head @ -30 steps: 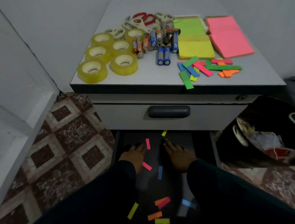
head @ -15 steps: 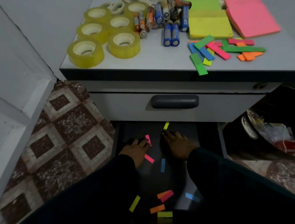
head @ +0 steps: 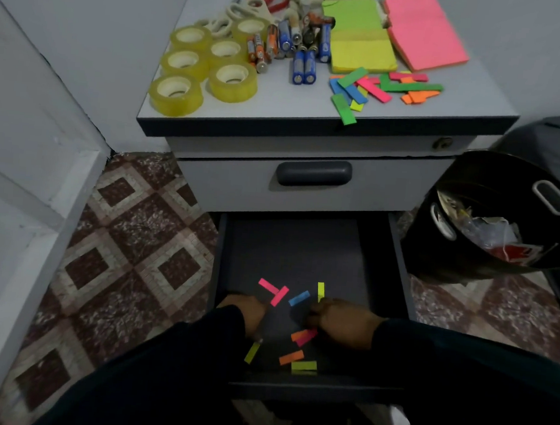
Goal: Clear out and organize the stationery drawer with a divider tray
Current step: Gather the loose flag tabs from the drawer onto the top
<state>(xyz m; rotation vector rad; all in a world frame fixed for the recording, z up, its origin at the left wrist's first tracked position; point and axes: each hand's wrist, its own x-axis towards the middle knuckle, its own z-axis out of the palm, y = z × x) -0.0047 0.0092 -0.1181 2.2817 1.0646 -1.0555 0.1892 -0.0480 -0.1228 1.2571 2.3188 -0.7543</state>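
- Down in the open lower drawer (head: 289,246), both hands sit near its front edge, dark sleeves running back toward the camera.
- The left hand (head: 247,312) rests at the drawer's front-left, fingers curled downward; whether it holds anything cannot be told.
- The right hand (head: 343,321) lies toward the front-right, fingers bent onto the drawer floor among the paper strips; a grip on any strip cannot be made out.
- Loose coloured strips (head: 294,347) lie scattered on the dark drawer floor: two pink ones (head: 274,290) crossing, a blue one (head: 298,297) and a yellow one (head: 320,291) just behind the hands, with orange, pink and yellow-green ones between the wrists and the front wall.
- On the cabinet top (head: 464,109), six rolls of clear tape (head: 209,69) cluster at the front-left corner.
- Batteries (head: 294,52) lie in the middle, with scissors (head: 271,2) behind them toward the back edge.
- Green and yellow note pads (head: 359,37) and pink pads (head: 423,32) sit toward the back-right.
- A heap of coloured strips (head: 379,87) lies near the front-right edge, one green strip (head: 344,108) at the lip.
- The upper drawer (head: 240,185) is closed.
- A black bin (head: 462,260) with scraps stands on the tiled floor just right of the cabinet.
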